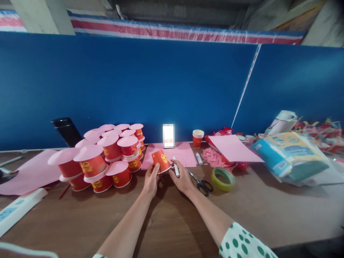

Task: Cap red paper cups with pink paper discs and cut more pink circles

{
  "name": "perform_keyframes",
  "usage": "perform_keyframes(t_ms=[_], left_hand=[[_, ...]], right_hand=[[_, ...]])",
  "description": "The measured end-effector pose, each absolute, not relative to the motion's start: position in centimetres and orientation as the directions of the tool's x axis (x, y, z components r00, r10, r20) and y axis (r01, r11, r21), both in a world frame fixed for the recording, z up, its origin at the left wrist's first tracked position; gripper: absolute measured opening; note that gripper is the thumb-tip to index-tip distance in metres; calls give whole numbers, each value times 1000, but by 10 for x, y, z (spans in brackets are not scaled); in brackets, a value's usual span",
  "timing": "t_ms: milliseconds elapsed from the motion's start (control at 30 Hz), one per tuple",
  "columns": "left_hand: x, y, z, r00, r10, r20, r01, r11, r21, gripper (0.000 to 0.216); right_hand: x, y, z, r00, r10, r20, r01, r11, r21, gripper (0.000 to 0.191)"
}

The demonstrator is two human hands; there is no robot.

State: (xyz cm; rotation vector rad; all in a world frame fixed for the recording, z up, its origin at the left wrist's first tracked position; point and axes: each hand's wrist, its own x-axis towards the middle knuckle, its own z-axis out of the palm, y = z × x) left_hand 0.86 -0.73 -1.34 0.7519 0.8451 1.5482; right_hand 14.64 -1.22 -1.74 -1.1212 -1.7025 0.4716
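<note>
A red paper cup [161,161] with yellow writing is tilted in my left hand [152,179], whose thumb and fingers close round its side. Between the fingers of my right hand [183,178] is a white marker [176,167], tip pointing up and away. The fingertips of that hand also reach the cup's rim. Behind the cup lies a pink paper sheet [185,152]. To the left stand several red cups topped with pink paper discs [116,168], stacked in layers. Black-handled scissors [202,186] rest just right of my right hand.
Green tape roll [223,180], pink paper shreds [213,156], a small white tube [199,158] and stacked cups [198,138] lie to the right. Farther right are a plastic package [292,154] and a white jug [283,122]. A power strip [21,208] and black bottle [66,130] are left.
</note>
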Motion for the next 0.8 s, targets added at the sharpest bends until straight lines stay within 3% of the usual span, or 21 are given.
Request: perform_keyframes(t_ms=[800], left_hand=[[8,-10,-14,-127,992,11,-481,-72,874,46]], right_hand=[[146,-12,-16,-55,878,476,414,454,-789,42]])
